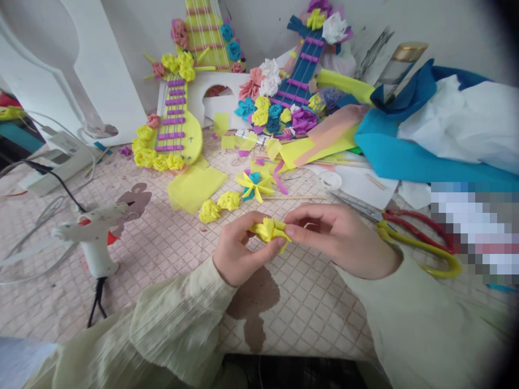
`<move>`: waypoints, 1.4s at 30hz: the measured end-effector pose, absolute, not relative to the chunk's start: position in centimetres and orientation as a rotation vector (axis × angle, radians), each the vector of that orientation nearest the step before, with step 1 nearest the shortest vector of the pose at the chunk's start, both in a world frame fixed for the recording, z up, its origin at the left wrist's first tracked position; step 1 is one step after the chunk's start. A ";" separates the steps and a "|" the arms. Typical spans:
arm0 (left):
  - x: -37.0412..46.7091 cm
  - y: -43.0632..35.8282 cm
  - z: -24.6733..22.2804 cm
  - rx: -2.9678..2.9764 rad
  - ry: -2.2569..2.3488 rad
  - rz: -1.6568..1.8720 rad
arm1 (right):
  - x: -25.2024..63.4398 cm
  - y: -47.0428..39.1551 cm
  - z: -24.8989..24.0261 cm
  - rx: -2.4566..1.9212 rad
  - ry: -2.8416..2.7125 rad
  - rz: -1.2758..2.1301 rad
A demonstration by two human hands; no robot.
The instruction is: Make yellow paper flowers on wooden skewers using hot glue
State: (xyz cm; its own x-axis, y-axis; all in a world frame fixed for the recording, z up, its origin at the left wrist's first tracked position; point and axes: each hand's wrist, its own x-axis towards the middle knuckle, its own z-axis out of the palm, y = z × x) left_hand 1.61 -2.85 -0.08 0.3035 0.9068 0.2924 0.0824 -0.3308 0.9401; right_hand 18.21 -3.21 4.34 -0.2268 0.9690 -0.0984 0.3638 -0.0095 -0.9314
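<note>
Between my two hands, above the front of the table, is a yellow paper flower with folded, crumpled petals. My left hand grips it from the left, thumb in front and fingers behind. From the right, my right hand pinches the flower's edge between thumb and forefinger. Just beyond my left hand lie two finished-looking yellow paper flowers. Behind them sits a yellow and teal star-shaped paper flower. Flat yellow paper sheets lie farther back on the left.
A glue gun with cables stands at left near a power strip. Scissors with red and yellow handles lie by my right wrist. At the back are a yellow paper guitar, a blue one and teal paper.
</note>
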 end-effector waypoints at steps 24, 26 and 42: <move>1.6 -2.7 0.6 1.677 0.835 1.166 | 18.5 -3.1 4.7 -1.323 -1.589 1.413; 1.6 -2.7 0.6 1.671 0.831 1.174 | 18.5 -3.1 4.7 -1.325 -1.601 1.399; 1.6 -2.6 0.5 1.357 0.884 1.253 | 18.3 -3.8 4.8 -1.229 -1.839 0.884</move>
State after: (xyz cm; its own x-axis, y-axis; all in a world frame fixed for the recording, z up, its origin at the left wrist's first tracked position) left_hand 1.59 -2.57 0.53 0.1816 0.9611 0.2082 -0.1257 -0.1873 0.9742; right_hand 18.33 -3.85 4.75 -0.2662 0.9426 0.2015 0.4315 0.3035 -0.8496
